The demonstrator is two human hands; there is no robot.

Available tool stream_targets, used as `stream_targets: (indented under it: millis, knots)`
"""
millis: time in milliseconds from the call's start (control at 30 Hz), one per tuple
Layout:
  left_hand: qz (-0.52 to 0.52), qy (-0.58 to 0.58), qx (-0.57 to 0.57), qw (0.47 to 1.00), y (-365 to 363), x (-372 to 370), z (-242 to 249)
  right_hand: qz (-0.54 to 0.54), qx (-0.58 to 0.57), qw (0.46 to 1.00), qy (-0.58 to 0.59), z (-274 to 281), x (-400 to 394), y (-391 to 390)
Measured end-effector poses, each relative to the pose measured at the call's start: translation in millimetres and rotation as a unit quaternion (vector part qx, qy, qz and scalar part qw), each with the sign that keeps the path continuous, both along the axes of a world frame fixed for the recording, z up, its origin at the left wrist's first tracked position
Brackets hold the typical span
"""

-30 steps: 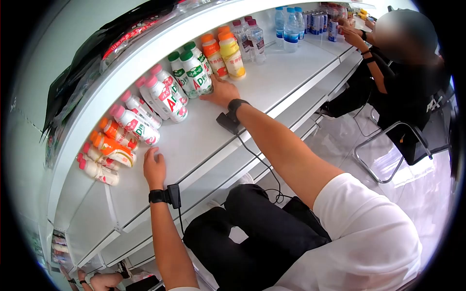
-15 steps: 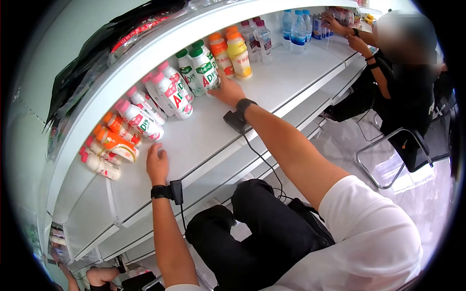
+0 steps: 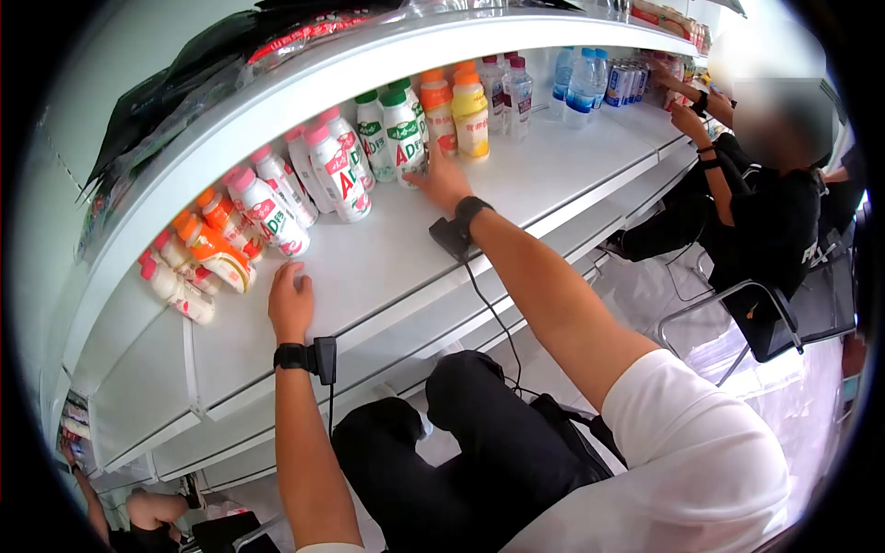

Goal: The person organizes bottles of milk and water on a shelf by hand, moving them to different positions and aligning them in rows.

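My right hand [image 3: 446, 184] is at the lower right side of a white green-capped AD milk drink bottle [image 3: 403, 143], thumb across its front and fingers along its side. That bottle stands upright before other green-capped ones, beside orange-capped yellow drink bottles [image 3: 472, 124]. My left hand [image 3: 291, 300] rests on the white shelf [image 3: 369, 267], holding nothing, its fingers loosely bent and apart. Just beyond its fingertips stands a pink-capped AD bottle [image 3: 274, 217]. More pink-capped bottles [image 3: 341, 175] are between the two hands.
Orange-labelled bottles [image 3: 217, 253] and a small cream bottle [image 3: 180, 290] stand at the left. Clear water bottles [image 3: 581, 88] and blue cans [image 3: 627, 83] line the right. An upper shelf edge [image 3: 369, 51] overhangs the row. A seated person [image 3: 765, 203] reaches into the shelf at right.
The view has shifted slightly, so the shelf sits a little lower in the picture. My right hand stays at the green-capped bottle, and my left hand stays on the shelf.
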State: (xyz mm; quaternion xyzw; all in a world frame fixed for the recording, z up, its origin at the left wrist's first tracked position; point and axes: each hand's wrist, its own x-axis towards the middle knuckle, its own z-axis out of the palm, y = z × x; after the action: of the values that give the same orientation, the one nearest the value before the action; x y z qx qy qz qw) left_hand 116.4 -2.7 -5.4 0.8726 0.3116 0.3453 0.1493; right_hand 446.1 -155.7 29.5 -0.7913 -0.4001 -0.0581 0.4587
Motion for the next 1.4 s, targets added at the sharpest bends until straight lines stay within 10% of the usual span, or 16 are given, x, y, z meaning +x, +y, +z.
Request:
stream_targets:
  millis: [1400]
  knots:
    - [-0.013, -0.003, -0.063, 0.998, 7.7, 0.2, -1.5, -0.036, -0.091, 0.995, 0.024, -3.2, 3.3, 7.0]
